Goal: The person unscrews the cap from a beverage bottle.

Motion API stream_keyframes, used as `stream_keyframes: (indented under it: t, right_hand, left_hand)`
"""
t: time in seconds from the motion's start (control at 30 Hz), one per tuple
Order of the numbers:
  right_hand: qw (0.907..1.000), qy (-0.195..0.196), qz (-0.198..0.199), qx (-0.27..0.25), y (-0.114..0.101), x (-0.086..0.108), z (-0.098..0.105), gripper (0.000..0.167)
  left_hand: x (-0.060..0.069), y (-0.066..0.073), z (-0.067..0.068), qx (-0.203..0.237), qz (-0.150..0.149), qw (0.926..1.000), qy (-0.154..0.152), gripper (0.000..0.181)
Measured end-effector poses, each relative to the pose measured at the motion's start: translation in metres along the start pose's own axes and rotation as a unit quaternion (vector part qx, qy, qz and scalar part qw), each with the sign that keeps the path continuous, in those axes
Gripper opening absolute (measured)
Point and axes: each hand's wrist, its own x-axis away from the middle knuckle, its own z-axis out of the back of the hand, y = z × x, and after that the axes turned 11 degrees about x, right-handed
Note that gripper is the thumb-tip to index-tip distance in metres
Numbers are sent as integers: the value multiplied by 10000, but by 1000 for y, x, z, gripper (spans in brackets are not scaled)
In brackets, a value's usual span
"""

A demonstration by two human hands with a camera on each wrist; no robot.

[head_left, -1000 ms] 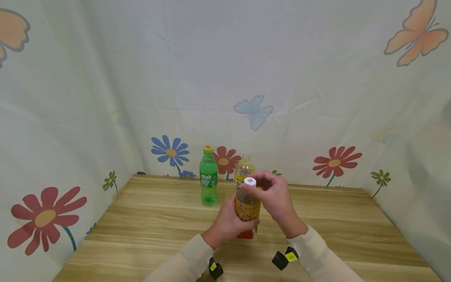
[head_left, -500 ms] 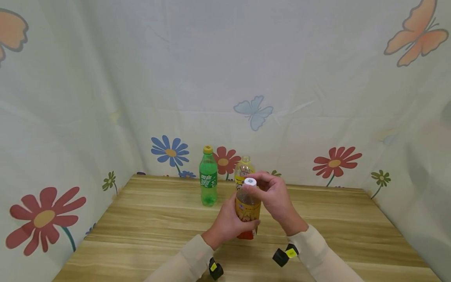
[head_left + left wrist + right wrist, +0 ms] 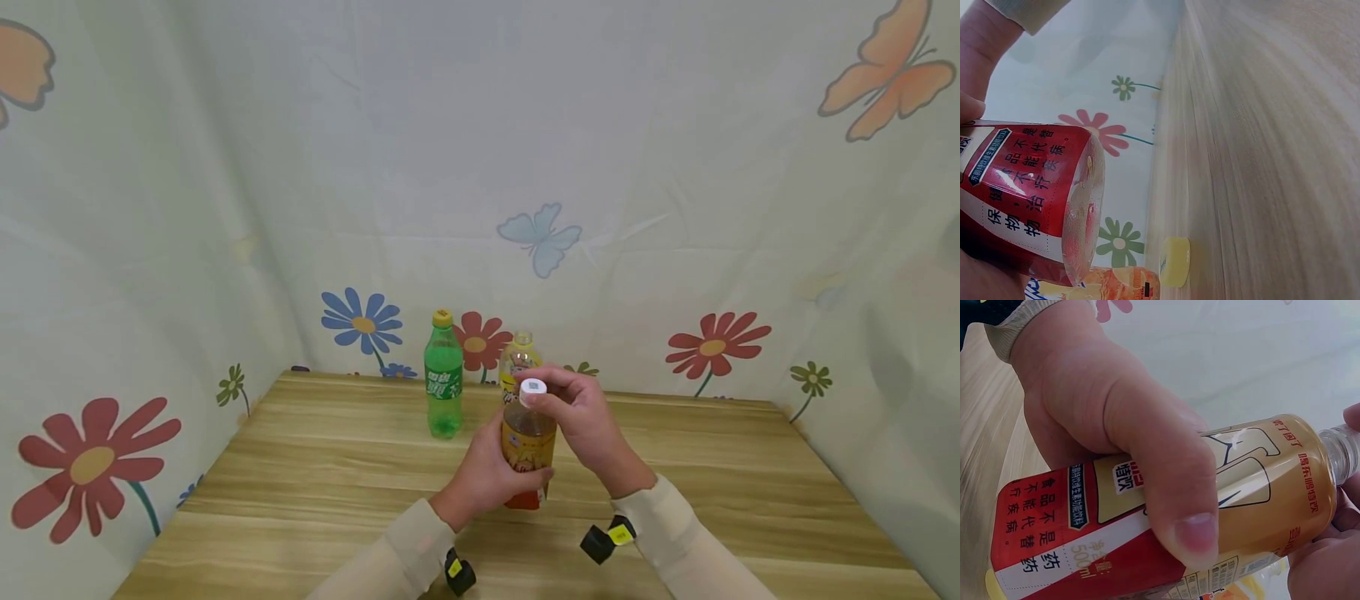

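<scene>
My left hand (image 3: 491, 471) grips a gold-and-red drink bottle (image 3: 528, 446) round its label, thumb across the front. Seen in the left wrist view, the bottle's base (image 3: 1088, 206) is held apart from the tabletop. With thumb and fingers, my right hand (image 3: 592, 421) pinches the white cap (image 3: 533, 392) at the bottle's neck. The right wrist view shows the left thumb (image 3: 1188, 512) lying over the label and the clear neck (image 3: 1341, 450) at the right edge. Whether the cap is loose cannot be told.
A green bottle (image 3: 444, 375) with a yellow cap stands upright at the back. Beside it, partly hidden by the right hand, is a clear, yellow-labelled bottle (image 3: 521, 358) with an uncapped mouth. A loose yellow cap (image 3: 1175, 262) lies on the wooden table (image 3: 337, 467).
The right thumb and fingers have shifted slightly on the white cap, and the mark on its top has turned a little. The left hand and bottle stay almost still.
</scene>
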Motion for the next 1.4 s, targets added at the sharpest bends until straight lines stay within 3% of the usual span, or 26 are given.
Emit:
stream_keyframes:
  t: [0.47,0.6,0.77,0.93,1.1,1.4]
  right_hand:
    - [9999,-23,3,-117,-1,0,0,39]
    - [9984,422,-245,293,-6,0,-3,45]
    - [9872,1072,-640,995,-16,3,-7,43]
    - [9776,1336,-853,1382,-22,4,-10,43]
    - [9749,1363,-923,1498,-23,3,-9,41]
    - [9802,1237,-796,1327,-20,3,-8,35]
  left_hand:
    - [1,1,0,-20,70,10000,40,74]
    - [1,3,0,-40,30,10000,36,74]
    - [0,1,0,-30,-58,10000,31,73]
    - [0,1,1,-73,-74,9999,50,73]
    - [-1,2,1,-61,-46,10000,52,74]
    - [0,2,1,-11,-34,10000,75,76]
